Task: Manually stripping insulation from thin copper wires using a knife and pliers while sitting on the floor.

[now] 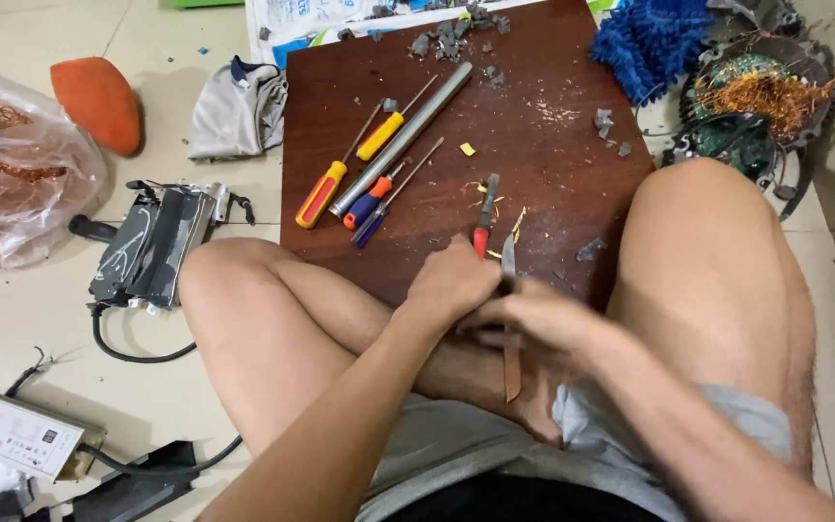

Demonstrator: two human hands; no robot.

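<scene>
Both hands meet at the near edge of the wooden surface (533, 87). The left hand (451, 282) has its grip closed around red-handled pliers (484, 224). The right hand (533, 317) is blurred beside a brown-handled knife (511, 319); I cannot tell its grip.

Screwdrivers (340, 174), metal rod (403, 138), blue mop head (647, 43).

A dark wooden board (533, 145) lies on a pale tiled floor (12, 319). On the board, left of its middle, a grey metal rod (403, 138) lies diagonally among several screwdrivers (335, 179) with red, yellow and blue handles. Red-handled pliers (484, 220) rest near the board's front edge, and grey chips (451, 39) scatter along its far edge. Left of the board, on the floor, sit a grey cloth (236, 111), an opened black device (152, 246) and a clear bag of copper wire (12, 174). A blue mop head (649, 43) lies right of the board.
</scene>
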